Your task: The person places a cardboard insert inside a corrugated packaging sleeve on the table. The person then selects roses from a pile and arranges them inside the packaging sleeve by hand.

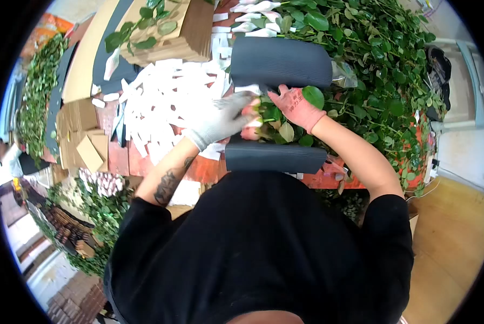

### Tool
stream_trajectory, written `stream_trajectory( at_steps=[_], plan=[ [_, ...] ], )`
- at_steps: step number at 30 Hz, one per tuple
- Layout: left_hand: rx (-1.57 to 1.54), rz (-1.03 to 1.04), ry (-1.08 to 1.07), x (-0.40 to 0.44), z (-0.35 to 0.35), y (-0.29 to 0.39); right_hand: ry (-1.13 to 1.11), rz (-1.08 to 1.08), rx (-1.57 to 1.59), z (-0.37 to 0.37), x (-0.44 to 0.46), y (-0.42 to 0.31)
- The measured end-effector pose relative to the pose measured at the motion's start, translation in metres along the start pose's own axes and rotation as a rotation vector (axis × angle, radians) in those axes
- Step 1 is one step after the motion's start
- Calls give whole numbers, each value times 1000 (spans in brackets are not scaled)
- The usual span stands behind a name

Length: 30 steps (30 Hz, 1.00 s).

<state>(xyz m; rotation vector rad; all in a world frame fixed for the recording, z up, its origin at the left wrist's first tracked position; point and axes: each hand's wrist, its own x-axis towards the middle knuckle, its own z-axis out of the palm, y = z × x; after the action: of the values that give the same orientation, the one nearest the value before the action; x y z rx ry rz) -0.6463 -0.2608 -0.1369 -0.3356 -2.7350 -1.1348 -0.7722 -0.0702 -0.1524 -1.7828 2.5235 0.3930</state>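
Note:
My left hand (223, 116), in a pale grey glove, reaches to several pink rose buds (251, 132). Its fingers and thumb are apart around the buds; the fingertips are slightly blurred. Over the leafy stems beside them is my right hand (298, 110), in a pink glove with dark print. Its fingers are spread and point toward the lower edge of a dark ribbed sheet (281, 62). I cannot tell whether they touch that edge. A second dark ribbed piece (274, 157) lies close to my body, with the roses between the two. A green leaf (313, 97) partly covers the right glove.
Many white paper pieces (166, 102) cover the table to the left. Behind them stands a cardboard stack (193, 32). Leafy rose stems (371, 65) fill the right side. Brown cardboard pieces (93, 151) lie at the left edge, and more flowers (101, 183) stand lower left.

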Motion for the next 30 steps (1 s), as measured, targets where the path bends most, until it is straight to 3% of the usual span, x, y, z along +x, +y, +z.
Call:
stream_trajectory(
  at_steps=[3,6,10,12,13,15,20,23,25,27,30],
  plan=[
    [-204,-456,149,1,-10,-22,48,-16,40,10,-1,1],
    [-105,-647,73,12,-11,-19,113,-26,28,25,-1,2],
    [9,-714,-72,20,18,-46,91,-12,70,23,-2,1],
    [-293,-726,100,19,26,-54,56,-5,70,7,-4,0],
    [-292,-724,83,16,30,-56,52,8,80,14,-3,1],
    [-564,-751,243,14,34,-58,212,-68,28,25,1,3],
    [-653,-714,239,12,16,-45,49,28,121,15,0,-1],
    [-418,-728,145,-3,5,-67,64,11,101,16,-1,1],
    [-432,-752,286,-11,-12,-69,95,25,115,18,-2,5],
    [-309,-805,362,-53,-54,-132,133,9,142,21,-6,4],
    [163,-846,116,-37,-88,-34,153,-8,146,29,0,3]
  ],
)
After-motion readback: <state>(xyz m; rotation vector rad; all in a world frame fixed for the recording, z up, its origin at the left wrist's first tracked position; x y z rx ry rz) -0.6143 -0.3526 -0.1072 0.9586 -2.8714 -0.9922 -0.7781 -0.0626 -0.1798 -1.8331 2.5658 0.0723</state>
